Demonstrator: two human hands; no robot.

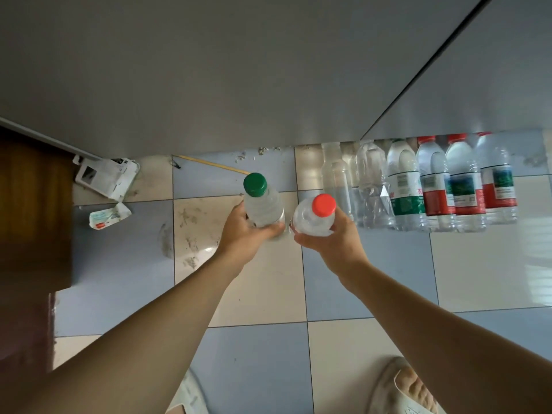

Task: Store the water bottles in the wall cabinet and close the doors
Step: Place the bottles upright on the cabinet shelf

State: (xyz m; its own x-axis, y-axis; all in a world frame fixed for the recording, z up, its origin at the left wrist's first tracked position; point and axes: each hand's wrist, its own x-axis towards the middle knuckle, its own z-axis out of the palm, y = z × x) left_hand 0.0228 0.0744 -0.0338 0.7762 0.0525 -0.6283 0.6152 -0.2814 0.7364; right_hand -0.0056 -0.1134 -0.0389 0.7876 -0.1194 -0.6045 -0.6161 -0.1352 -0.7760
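We look steeply down past both forearms at a tiled floor (268,369). Nearest us, a pale shoe (400,386) shows at the bottom edge.

Further out, the left hand (243,234) grips a green-capped bottle (263,204); its fingers (276,227) are curled round the lower body from below. The right hand (331,239) holds a red-capped bottle (313,218) the same way, its fingers wrapped close round the body. Both hands are fully occupied. The two bottles sit just beside each other, nearly touching. Each bottle's long axis runs roughly toward the camera, cap uppermost, so we see mostly caps and shoulders. Both are held clear of the floor.

Beyond the hands, a row of bottles (433,186) stands on the floor to the right, against the base of a grey panel (209,70). Some carry red or green labels, some are bare. The right hand is nearer this row. Paper scraps (109,216) and a thin stick (215,166) lie to the left.

The grey panel fills the upper frame, with a dark seam on its right side. We cannot tell whether it is a cabinet door. No wall cabinet opening shows; we judge it lies above the frame, so the coming move is a lift along each bottle's own axis, caps leading.
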